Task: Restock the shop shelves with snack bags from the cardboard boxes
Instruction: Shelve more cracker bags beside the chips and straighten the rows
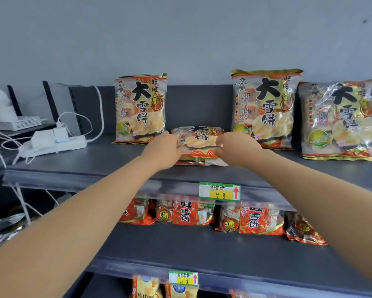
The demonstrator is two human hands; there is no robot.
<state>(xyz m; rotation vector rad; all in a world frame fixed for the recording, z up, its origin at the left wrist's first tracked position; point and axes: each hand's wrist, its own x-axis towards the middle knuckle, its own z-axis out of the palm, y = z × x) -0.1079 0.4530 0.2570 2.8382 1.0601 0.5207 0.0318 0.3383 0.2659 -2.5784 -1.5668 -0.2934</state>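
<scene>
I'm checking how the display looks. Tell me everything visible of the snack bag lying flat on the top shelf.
The flat snack bag is clear plastic with red and gold print, black characters and pale round crackers showing. It lies face up on the top shelf, between two upright bags; the left hand and right hand grip its sides.

Shelf (94, 162) gap between upright bags (140, 108)

Shop, price-tagged shelves (116, 175), snack bags (264, 108)

On dark top shelf (90, 168): flat rice-cracker bag (199, 138) at centre; upright rice-cracker bags (140, 108) (264, 108) (340, 119) at 11, 1 and 2 o'clock; white power strip (58, 145) at 9 o'clock.
</scene>
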